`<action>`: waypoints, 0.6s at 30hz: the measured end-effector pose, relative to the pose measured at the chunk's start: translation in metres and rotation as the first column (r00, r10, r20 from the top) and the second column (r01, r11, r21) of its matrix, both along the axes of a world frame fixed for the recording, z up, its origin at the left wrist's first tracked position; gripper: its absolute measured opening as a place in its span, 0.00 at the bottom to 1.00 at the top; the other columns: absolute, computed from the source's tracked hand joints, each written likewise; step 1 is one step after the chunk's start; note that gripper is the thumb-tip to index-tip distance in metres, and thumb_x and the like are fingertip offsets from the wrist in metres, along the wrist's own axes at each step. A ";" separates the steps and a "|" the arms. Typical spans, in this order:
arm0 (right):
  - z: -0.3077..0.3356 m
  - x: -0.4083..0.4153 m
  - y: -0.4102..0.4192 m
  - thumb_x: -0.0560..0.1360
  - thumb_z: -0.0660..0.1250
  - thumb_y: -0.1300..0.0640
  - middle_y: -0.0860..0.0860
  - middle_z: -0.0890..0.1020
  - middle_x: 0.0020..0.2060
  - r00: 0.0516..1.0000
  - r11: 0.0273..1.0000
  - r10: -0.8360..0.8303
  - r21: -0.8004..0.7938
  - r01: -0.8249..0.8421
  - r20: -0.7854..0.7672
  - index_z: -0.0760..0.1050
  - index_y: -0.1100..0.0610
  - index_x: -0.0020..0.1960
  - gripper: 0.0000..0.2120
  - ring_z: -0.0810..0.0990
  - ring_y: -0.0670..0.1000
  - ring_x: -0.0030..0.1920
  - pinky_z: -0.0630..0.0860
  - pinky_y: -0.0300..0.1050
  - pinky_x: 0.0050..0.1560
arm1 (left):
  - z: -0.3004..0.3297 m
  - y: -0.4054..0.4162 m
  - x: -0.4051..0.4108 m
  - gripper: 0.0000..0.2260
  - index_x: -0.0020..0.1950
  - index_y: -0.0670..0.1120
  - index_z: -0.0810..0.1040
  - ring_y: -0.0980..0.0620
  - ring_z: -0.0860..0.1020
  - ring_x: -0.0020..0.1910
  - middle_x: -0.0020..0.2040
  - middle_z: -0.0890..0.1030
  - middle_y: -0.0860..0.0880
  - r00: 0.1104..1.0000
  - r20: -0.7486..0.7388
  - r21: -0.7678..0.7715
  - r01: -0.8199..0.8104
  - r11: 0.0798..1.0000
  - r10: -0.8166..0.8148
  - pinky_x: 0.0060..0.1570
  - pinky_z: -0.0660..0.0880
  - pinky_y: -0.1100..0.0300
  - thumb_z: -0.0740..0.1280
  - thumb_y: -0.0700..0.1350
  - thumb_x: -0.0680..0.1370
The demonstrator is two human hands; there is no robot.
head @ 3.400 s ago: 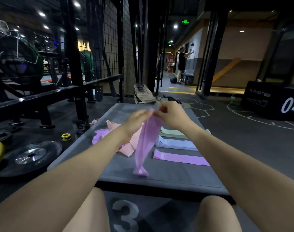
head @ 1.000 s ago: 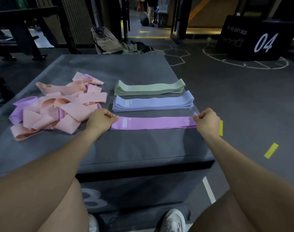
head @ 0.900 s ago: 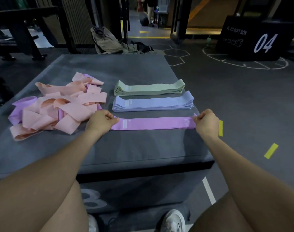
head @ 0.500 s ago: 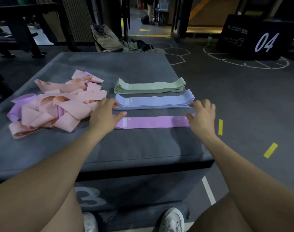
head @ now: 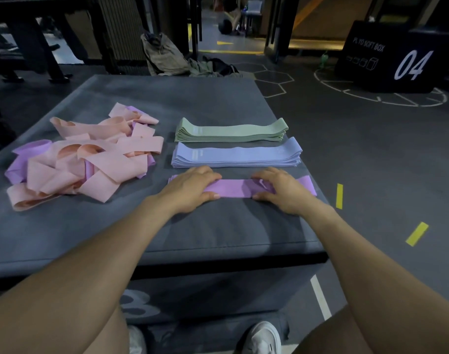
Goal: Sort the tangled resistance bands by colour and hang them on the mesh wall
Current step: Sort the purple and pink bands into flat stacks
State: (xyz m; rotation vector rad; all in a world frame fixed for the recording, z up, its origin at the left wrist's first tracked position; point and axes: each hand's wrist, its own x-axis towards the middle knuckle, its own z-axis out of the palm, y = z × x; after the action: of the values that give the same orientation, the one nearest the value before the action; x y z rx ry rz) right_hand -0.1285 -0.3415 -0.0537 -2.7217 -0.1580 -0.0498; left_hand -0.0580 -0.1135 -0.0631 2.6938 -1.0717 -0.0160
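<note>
A purple band (head: 235, 188) lies flat near the front right of the grey soft box (head: 192, 233). My left hand (head: 190, 186) rests palm down on its left part and my right hand (head: 279, 187) on its right part, fingers spread. Behind it lie a neat blue stack (head: 236, 155) and a green stack (head: 231, 130). To the left sits a tangled heap of pink bands (head: 90, 159) with several purple bands (head: 29, 154) mixed in.
A black soft box marked 04 (head: 397, 57) stands at the back right. A bag and clothes (head: 167, 57) lie on the floor behind the grey box. Black rack posts (head: 111, 34) rise at the back left. Yellow tape marks (head: 339, 196) dot the floor at right.
Both hands let go of the purple band's ends, opened, and slid inward to lie flat on top of it. Earlier the band hung from my fingers above the box.
</note>
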 end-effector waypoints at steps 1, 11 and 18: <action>0.000 0.000 0.000 0.73 0.70 0.53 0.53 0.74 0.60 1.000 1.000 0.002 0.000 -0.002 -0.005 0.70 0.55 0.67 0.23 0.71 0.54 0.62 0.66 0.43 0.62 | 0.000 0.001 0.000 0.22 0.70 0.51 0.67 0.51 0.67 0.65 0.65 0.69 0.51 1.000 -0.004 -0.008 0.002 1.000 -0.002 0.60 0.65 0.58 0.63 0.54 0.78; 0.022 0.021 0.056 0.74 0.69 0.55 0.54 0.75 0.60 0.994 0.996 -0.016 0.089 0.006 0.106 0.72 0.57 0.66 0.22 0.73 0.53 0.61 0.64 0.36 0.58 | 0.016 0.031 -0.002 0.17 0.66 0.48 0.72 0.51 0.71 0.62 0.63 0.73 0.49 0.991 0.042 -0.284 -0.110 0.952 0.127 0.62 0.68 0.56 0.65 0.49 0.78; 0.030 0.051 0.142 0.75 0.67 0.59 0.58 0.77 0.57 0.982 0.990 0.102 0.084 -0.116 0.161 0.76 0.60 0.61 0.16 0.76 0.57 0.57 0.69 0.44 0.57 | 0.024 0.112 0.009 0.12 0.57 0.45 0.78 0.45 0.74 0.57 0.56 0.77 0.45 0.929 0.148 -0.436 -0.245 0.866 0.338 0.59 0.71 0.50 0.63 0.40 0.75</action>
State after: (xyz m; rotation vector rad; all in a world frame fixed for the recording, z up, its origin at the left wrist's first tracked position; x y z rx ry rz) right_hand -0.0777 -0.1998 -0.0238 -2.6107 -0.3416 -0.2332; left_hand -0.0486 -0.0020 -0.0387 2.4689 -0.6104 0.5176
